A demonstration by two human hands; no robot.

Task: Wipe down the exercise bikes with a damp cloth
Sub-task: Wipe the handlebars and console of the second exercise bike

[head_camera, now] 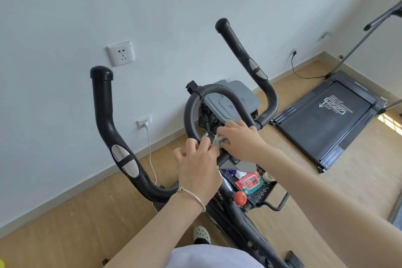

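Observation:
A black exercise bike [104,102] stands in front of me, its two handlebars rising left and right of a grey centre loop [191,102]. My right hand [239,139] is closed on a small grey-green cloth [217,142] pressed against the loop's base near the stem. My left hand [198,163], a silver bangle on its wrist, rests on the stem just left of the cloth, fingers curled onto the bar. Most of the cloth is hidden under my fingers. A red knob [240,197] sits lower on the frame.
A grey lidded bin [235,100] stands behind the bike by the wall. A black mesh tray [265,191] on the bike holds a red wipes pack [250,183]. A treadmill [330,119] lies on the wood floor at right. A white charger cable [150,148] hangs from a wall socket.

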